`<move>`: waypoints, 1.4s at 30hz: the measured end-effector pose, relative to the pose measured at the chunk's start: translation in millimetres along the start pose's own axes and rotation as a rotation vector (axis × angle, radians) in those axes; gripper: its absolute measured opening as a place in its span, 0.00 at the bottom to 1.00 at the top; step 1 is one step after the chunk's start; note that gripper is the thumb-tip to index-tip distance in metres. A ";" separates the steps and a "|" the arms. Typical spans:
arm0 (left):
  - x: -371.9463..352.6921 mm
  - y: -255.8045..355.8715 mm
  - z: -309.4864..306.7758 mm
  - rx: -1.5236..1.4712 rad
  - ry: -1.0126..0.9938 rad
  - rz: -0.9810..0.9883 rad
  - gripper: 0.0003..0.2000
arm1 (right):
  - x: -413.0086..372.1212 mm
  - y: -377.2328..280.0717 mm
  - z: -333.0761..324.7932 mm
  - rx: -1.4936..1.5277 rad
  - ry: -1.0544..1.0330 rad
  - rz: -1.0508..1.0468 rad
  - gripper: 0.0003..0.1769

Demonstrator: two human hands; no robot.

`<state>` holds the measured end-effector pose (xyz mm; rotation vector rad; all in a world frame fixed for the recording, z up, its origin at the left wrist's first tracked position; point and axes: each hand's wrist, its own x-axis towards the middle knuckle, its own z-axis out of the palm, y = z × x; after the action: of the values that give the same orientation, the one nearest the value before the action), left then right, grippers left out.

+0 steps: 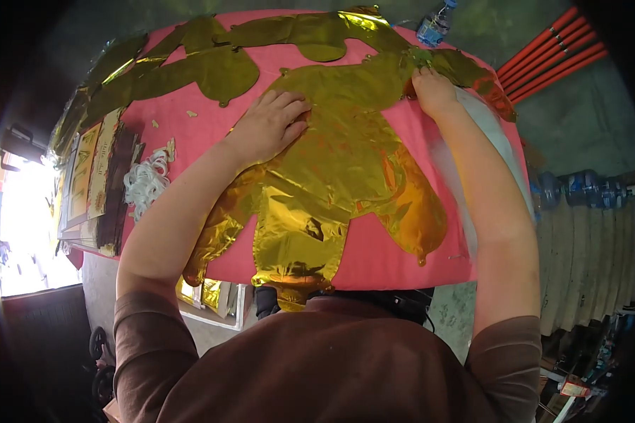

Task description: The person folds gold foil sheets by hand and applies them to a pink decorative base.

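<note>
"2 hands at work, and what is each doing?"

"The left hand (271,120) lies palm down on the gold foil piece (324,141), fingers close together, gripping nothing that I can see. The right hand (427,88) is at the far right of the foil, near a greenish crumpled part. Its fingertips are curled down, and I cannot tell whether they pinch anything."

"Where does the foil lie?"

"Mid-desk, across the pink cover (370,254), with its lower end hanging over the near edge towards the person's brown shirt (303,359). More gold foil (226,74) spreads along the far side."

"Which step would you call this?"

"I'd judge it as steadying and smoothing the foil with 1 hand while the other works at its edge. The next move seems to call for a light, even touch, since the sheet looks thin and already creased."

"Any writing?"

"Some lettering on the stacked cards (85,169) at the left, in a decorative script I can't read with confidence. The small bottle (434,27) at the far edge has a blue label, too small to make out. Beside the cards sits a bundle of white ribbon (146,182), with no marking that I can see."
</note>
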<state>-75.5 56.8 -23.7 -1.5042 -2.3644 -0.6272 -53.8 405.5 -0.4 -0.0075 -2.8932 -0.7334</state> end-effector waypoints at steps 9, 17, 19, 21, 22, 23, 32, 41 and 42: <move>0.5 2.3 -2.8 -0.009 -0.021 -0.008 0.15 | 13.8 25.4 -24.4 0.322 -0.075 0.253 0.12; -0.1 1.7 -0.5 -0.003 -0.021 -0.024 0.15 | 20.6 57.4 -22.0 0.440 -0.049 0.099 0.15; -0.4 1.0 -1.4 -0.015 -0.036 -0.041 0.15 | 14.1 50.2 -23.0 0.659 -0.172 0.079 0.17; -0.2 2.3 -0.2 -0.031 -0.048 -0.049 0.16 | 19.1 43.5 -29.6 0.634 -0.186 0.033 0.17; 0.2 1.5 0.2 -0.017 -0.043 -0.041 0.16 | 25.4 35.7 -37.4 0.603 -0.188 -0.019 0.17; 0.2 1.0 0.1 -0.004 -0.039 -0.033 0.16 | 24.6 18.5 -43.2 0.601 -0.185 -0.020 0.17; -1.2 1.8 0.0 -0.024 -0.017 -0.038 0.15 | 15.9 -36.3 -31.1 0.411 -0.003 0.024 0.12; -1.3 0.2 2.8 -0.027 -0.007 -0.045 0.13 | 23.5 -7.6 11.3 1.268 -0.036 0.364 0.08; -2.1 0.6 3.0 -0.028 -0.009 -0.045 0.13 | 23.5 -4.5 9.5 1.386 -0.092 0.400 0.09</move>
<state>-74.0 56.9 -27.2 -1.4721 -2.4121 -0.6681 -78.6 405.3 -7.2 -0.4206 -2.6651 1.3392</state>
